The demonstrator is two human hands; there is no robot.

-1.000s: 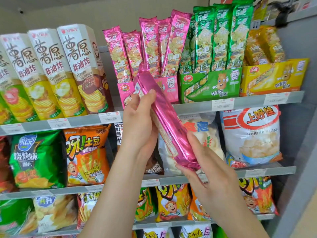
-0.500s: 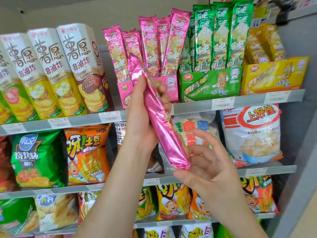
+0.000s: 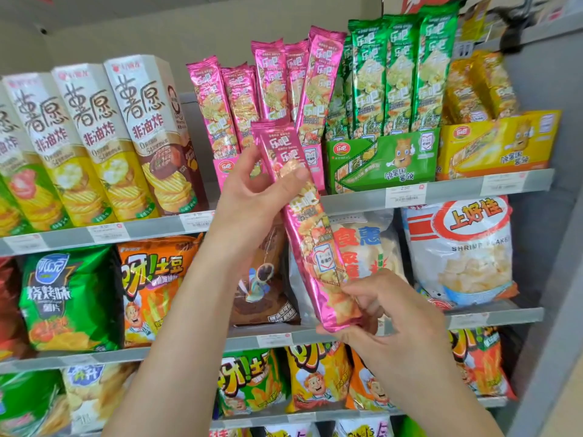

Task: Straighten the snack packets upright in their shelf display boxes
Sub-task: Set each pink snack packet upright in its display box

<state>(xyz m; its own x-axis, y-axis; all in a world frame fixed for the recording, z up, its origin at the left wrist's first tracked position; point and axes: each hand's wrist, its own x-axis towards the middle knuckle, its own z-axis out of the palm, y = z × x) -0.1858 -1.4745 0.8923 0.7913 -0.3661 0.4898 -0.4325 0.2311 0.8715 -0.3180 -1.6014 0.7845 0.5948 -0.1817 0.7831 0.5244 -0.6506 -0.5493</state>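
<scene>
A long pink snack packet (image 3: 312,234) hangs in front of the shelves, printed side toward me, leaning with its top to the left. My left hand (image 3: 252,197) grips its upper part, thumb across the front. My right hand (image 3: 388,323) pinches its bottom end. Behind it stands the pink display box (image 3: 225,167) on the top shelf, with several pink packets (image 3: 271,86) upright or leaning in it. The green display box (image 3: 381,159) to its right holds upright green packets (image 3: 400,74).
A yellow display box (image 3: 498,143) with yellow packets stands at the top right. Tall chip cartons (image 3: 145,130) fill the top shelf's left. Bags of chips (image 3: 460,250) crowd the lower shelves. A grey shelf upright (image 3: 555,279) bounds the right side.
The packet has turned from its plain pink back to its printed front. My right hand let go of its bottom end, then took it again. The packet stands steeper than before.
</scene>
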